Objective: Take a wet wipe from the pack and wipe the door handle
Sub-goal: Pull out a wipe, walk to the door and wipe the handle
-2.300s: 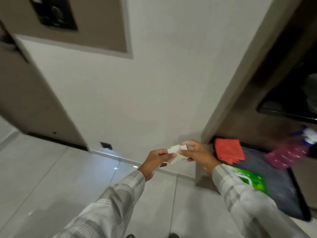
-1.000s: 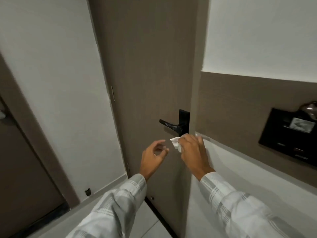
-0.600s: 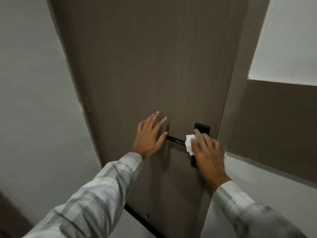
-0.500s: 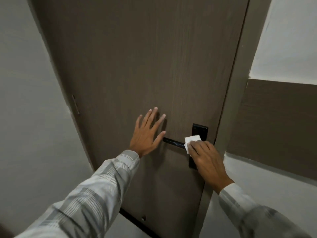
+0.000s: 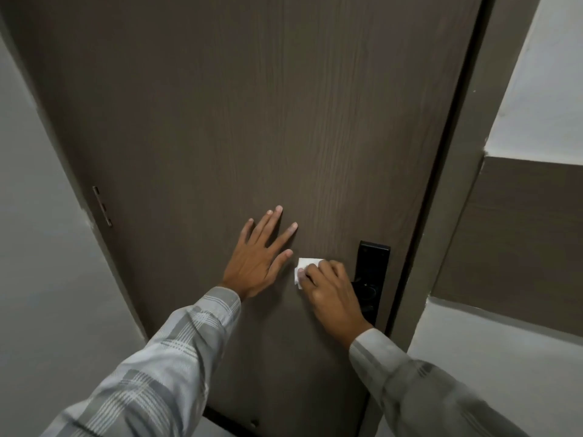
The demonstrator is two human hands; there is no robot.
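Note:
My right hand (image 5: 328,288) grips a folded white wet wipe (image 5: 304,267) and wraps it over the black lever of the door handle; the lever itself is hidden under my fingers. The handle's black backplate (image 5: 372,266) shows just right of my hand, near the door's right edge. My left hand (image 5: 258,257) lies flat with fingers spread against the brown door (image 5: 252,121), just left of the wipe. The wipe pack is out of view.
The door frame (image 5: 451,184) runs down the right side, with a white and brown wall (image 5: 520,231) beyond it. A hinge (image 5: 102,206) sits on the door's left edge beside a grey wall (image 5: 38,247).
My right hand slid the wipe leftward along the lever, from beside the backplate to its free end. My left hand stayed pressed on the door. Earlier I turned from the floor items to the door.

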